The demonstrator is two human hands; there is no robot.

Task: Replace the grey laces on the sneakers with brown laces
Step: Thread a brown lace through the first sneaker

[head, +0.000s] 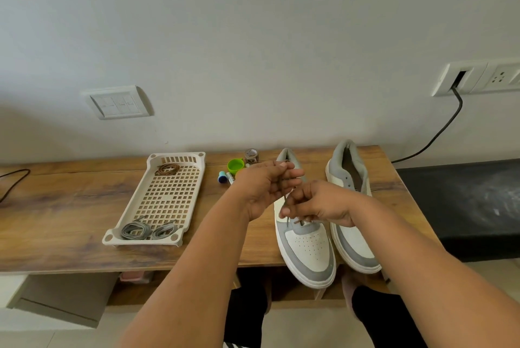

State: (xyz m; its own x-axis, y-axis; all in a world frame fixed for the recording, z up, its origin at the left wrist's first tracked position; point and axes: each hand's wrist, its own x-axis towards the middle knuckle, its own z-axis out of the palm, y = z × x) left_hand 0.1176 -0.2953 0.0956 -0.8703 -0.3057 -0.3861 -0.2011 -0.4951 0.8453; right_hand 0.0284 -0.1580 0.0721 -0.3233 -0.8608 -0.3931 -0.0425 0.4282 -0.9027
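Grey-and-white leather sneakers, left shoe [306, 246] and right shoe [354, 207], are lying side by side on the wooden table [70, 215]. Right hand [318, 204] and left hand [264, 190] are pinching a thin brown lace [287, 201] above the left shoe. Coiled grey laces [146, 230] are lying at the near end of the cream perforated plastic tray [166, 195], a coiled brown lace [168, 169] at its far end.
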